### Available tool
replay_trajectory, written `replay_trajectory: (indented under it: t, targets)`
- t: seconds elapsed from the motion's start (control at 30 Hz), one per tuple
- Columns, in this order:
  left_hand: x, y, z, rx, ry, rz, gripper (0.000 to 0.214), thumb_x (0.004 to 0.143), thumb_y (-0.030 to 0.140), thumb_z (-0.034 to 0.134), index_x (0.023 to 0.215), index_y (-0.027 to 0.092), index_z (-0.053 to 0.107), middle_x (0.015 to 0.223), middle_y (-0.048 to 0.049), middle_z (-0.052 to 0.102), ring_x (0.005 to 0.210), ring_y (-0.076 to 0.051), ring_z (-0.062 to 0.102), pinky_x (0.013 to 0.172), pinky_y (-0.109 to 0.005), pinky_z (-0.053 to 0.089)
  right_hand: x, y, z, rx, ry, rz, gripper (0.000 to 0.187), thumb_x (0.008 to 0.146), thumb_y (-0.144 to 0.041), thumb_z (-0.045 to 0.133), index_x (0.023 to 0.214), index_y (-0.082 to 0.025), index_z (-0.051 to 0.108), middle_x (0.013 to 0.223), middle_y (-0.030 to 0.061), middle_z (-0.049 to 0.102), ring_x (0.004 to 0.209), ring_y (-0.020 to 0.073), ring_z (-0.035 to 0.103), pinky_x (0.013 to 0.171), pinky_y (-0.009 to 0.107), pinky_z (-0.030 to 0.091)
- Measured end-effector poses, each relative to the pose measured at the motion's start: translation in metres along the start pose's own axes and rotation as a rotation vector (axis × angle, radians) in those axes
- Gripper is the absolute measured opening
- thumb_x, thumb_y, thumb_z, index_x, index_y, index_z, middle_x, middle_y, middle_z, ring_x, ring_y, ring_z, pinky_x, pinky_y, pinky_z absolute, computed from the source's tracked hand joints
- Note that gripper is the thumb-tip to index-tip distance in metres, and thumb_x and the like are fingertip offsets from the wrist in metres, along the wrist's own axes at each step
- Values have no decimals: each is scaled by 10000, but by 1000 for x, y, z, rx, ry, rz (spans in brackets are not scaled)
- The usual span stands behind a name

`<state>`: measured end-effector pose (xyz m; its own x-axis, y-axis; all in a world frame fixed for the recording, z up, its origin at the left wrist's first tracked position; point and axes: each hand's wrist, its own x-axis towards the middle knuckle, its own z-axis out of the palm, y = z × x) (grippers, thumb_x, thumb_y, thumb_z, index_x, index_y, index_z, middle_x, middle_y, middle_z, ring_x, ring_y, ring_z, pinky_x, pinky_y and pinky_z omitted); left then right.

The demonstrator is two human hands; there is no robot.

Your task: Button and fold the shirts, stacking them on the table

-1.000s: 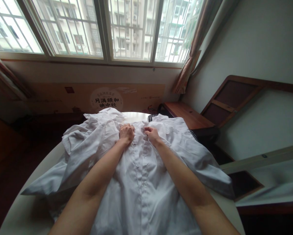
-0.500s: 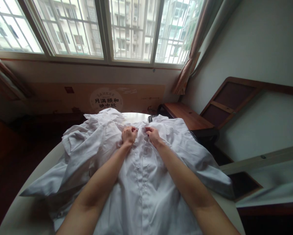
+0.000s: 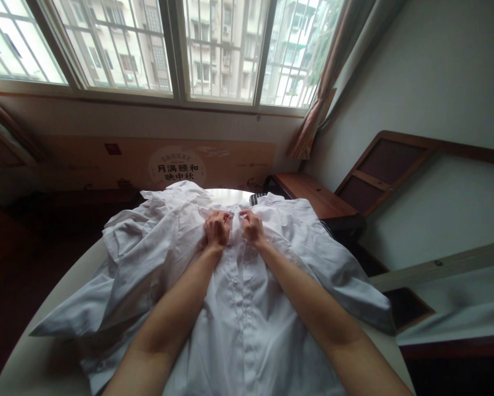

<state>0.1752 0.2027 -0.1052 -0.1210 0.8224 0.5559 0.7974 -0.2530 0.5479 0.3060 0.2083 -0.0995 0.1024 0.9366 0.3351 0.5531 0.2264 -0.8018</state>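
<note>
A white button-up shirt (image 3: 238,319) lies front side up on a round white table (image 3: 36,368), its collar at the far end. My left hand (image 3: 216,230) is closed, pinching the left edge of the shirt's placket just below the collar. My right hand (image 3: 252,227) is closed on the opposite edge, a few centimetres away. Both forearms stretch over the shirt's buttoned front. More crumpled white cloth (image 3: 148,247) is bunched at the left of the shirt.
A wooden side table (image 3: 312,198) stands at the back right, beside a wooden headboard (image 3: 387,165) and a bed (image 3: 456,308). A cardboard sheet with printed characters (image 3: 176,165) leans under the barred window (image 3: 214,49). A curtain (image 3: 321,104) hangs at the right.
My two hands have drawn closer together at the top of the placket, just under the collar. The view has shifted slightly; the shirt lies as before.
</note>
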Motion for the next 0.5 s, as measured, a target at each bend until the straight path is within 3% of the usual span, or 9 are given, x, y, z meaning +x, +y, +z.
replay_trajectory:
  t: [0.13,0.23,0.4,0.5]
  targets:
    - [-1,2,-3,7,-26,-16,203,886,308,490,882,204,665,963,-62,665,943,-209,575,888,-314,393,1,-4,5,-112,89,-23,250,824,-299,484,972,-202,662,676,46,644,710,234,595,742,322,433]
    - [0,1,-3,17,-36,-29,208,887,310,490,886,194,663,949,-66,669,941,-204,579,908,-309,387,6,-2,10,-174,131,11,287,757,-437,631,925,-209,678,703,69,663,732,244,597,738,324,426]
    - [1,-1,-4,58,-58,-63,202,885,260,474,913,194,662,974,-74,662,965,-207,573,885,-303,390,14,5,14,-196,236,-28,235,830,-374,539,724,-209,668,768,65,680,739,203,597,722,288,421]
    - [1,0,-5,49,-46,-69,207,887,271,472,913,195,663,975,-74,656,961,-211,568,879,-308,388,12,6,15,-93,234,-64,206,815,-340,550,744,-182,661,753,61,680,701,193,599,706,284,432]
